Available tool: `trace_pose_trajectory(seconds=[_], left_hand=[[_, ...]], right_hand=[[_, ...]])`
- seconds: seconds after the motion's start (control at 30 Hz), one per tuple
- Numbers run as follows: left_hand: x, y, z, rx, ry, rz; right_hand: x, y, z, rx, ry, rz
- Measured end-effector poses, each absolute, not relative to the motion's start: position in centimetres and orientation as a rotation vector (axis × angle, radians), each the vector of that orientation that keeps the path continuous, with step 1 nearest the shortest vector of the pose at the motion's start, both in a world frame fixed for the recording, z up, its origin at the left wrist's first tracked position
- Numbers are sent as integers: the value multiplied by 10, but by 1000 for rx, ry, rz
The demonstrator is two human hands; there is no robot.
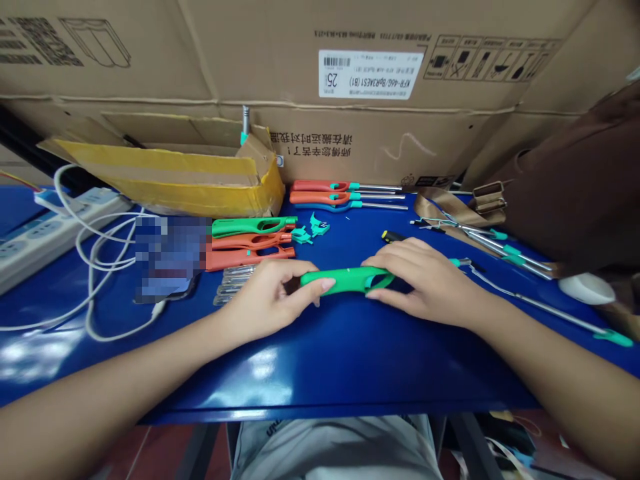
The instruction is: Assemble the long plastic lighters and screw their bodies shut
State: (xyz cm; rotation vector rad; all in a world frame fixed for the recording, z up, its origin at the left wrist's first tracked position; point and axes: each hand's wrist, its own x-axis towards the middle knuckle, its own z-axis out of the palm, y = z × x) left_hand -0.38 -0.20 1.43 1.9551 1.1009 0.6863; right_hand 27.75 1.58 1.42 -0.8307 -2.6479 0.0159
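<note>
Between my two hands, just above the blue table, I hold a green lighter handle (343, 281) lying sideways. My left hand (280, 293) pinches its rounded left end between thumb and fingers. Around the trigger opening at the other end, my right hand (415, 277) is closed, hiding the tip. Beyond my left hand lie another green handle shell (240, 227) and two orange handle shells (235, 259). Several clear tubes (233, 283) sit partly behind that hand. Small teal trigger pieces (319, 225) rest past the shells. A black and yellow tool end (393, 236) shows behind my right hand.
Long-necked lighters (325, 198) lie at the back, near a yellow-taped carton (200, 180). Metal rods with teal parts (510, 252) and a brown strap (445, 207) are on the right. A phone (173, 257), white cables (90, 267) and a power strip (55, 227) occupy the left.
</note>
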Motion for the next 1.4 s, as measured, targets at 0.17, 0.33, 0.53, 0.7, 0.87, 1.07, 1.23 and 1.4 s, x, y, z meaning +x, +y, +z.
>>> trace_pose_trajectory(seconds=[0.17, 0.33, 0.53, 0.7, 0.87, 1.07, 1.23, 1.4], left_hand=[[5, -5, 10, 1488, 1051, 516], [-6, -4, 12, 2172, 962, 684], [-14, -2, 5, 2657, 786, 681], [-13, -4, 1, 2798, 716, 589], [-18, 3, 5, 2831, 715, 511], [-30, 13, 14, 2886, 817, 417], [-22, 6, 9, 2877, 837, 301], [-15, 2, 5, 2757, 886, 267]], right_hand=[[269, 3, 9, -792, -2716, -153], [262, -4, 9, -864, -2707, 83], [258, -4, 6, -833, -2697, 151], [254, -8, 3, -761, -2700, 290], [257, -3, 10, -837, -2732, 422], [275, 11, 20, -960, -2837, 406], [267, 3, 16, -1060, -2878, 313], [264, -1, 19, -1060, -2871, 425]])
